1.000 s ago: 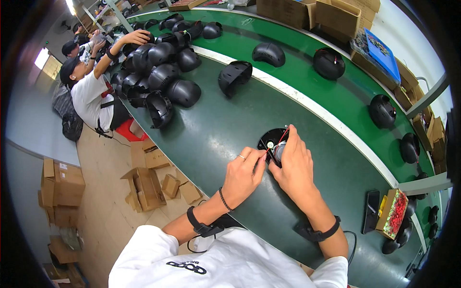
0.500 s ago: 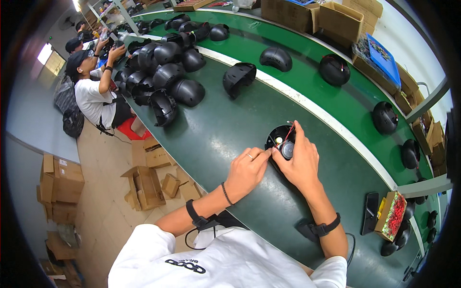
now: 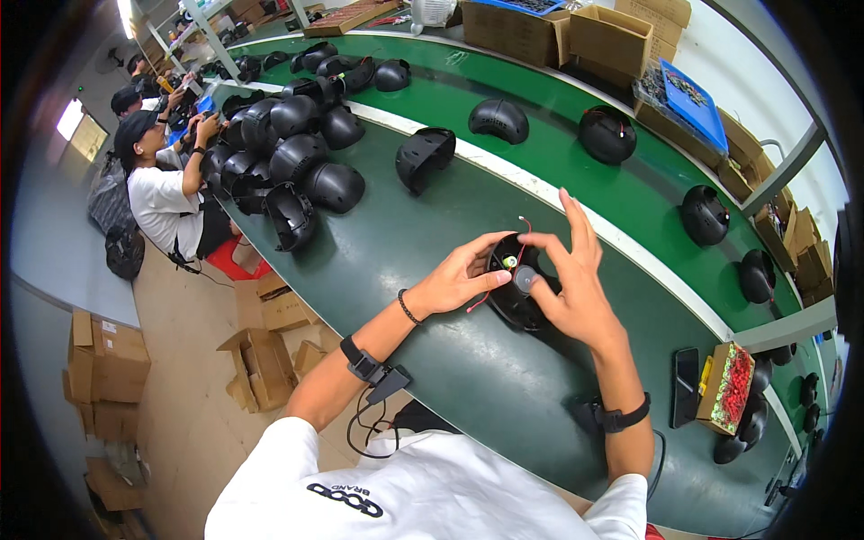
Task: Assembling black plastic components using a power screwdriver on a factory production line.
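A rounded black plastic shell lies on the green table before me, its hollow side up. Inside it sit a round grey disc-shaped part and a small pale yellowish part. Thin red wires stick out past the rim on both sides. My left hand is closed on the shell's left edge, thumb reaching inside. Over the right side is my right hand, fingers apart, thumb at the grey disc and index finger bent near the wire and rim.
Black shells are piled at the left on the table. More shells sit on the green belt beyond a white edge strip. A phone and a box of small red parts lie at right. Co-workers sit far left.
My left hand has moved from pinching near the disc to gripping the shell's left edge. My right-hand fingers have spread and lifted. A wire now sticks out at the shell's left. The view has shifted slightly.
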### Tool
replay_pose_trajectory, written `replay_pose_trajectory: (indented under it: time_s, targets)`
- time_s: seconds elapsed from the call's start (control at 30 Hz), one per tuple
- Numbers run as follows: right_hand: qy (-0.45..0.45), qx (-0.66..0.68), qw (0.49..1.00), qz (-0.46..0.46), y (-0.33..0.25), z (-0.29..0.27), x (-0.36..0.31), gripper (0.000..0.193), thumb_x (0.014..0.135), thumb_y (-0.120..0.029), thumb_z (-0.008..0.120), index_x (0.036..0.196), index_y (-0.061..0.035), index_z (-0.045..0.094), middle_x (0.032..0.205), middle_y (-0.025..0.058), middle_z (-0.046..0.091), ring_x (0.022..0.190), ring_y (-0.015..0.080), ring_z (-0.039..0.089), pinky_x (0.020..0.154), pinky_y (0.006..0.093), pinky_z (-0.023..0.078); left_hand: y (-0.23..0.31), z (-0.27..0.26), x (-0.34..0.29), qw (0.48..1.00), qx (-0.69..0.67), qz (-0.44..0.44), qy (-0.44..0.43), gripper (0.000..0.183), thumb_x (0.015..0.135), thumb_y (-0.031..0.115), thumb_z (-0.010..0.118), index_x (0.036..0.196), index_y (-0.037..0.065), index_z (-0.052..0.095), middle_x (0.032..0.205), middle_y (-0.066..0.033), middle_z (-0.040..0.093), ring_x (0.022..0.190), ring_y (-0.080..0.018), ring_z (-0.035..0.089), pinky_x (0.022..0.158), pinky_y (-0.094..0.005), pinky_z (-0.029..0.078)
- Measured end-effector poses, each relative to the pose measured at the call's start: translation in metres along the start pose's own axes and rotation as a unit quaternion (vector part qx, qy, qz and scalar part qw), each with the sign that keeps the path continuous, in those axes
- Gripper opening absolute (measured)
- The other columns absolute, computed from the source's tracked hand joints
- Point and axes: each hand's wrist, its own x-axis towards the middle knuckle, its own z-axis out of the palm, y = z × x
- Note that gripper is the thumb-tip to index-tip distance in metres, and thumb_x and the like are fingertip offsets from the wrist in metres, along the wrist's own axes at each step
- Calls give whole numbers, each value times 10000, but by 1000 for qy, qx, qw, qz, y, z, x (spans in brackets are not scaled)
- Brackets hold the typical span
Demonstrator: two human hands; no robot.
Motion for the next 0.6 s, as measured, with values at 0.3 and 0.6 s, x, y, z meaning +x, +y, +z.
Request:
replay_pose_trajectory:
  time_s: [0.3,0.6]
  targets:
    - [-59,-86,992,-75,-5,-12,2,194,829,-131,782,918,-37,638,1361,146,563,1262,347,534,1042,468,450,23,12,-12,994,100,-16,34,686,960,132,715,1550,16,385,1454,-154,531,1237,-195,568,961,-320,520]
    - [-63,42,992,99,-32,-17,-24,131,909,-102,716,966,-17,635,969,158,664,925,356,654,816,461,539,9,22,-22,975,138,102,139,724,950,104,710,1559,-27,342,1497,-164,480,1369,-236,492,1169,-388,376]
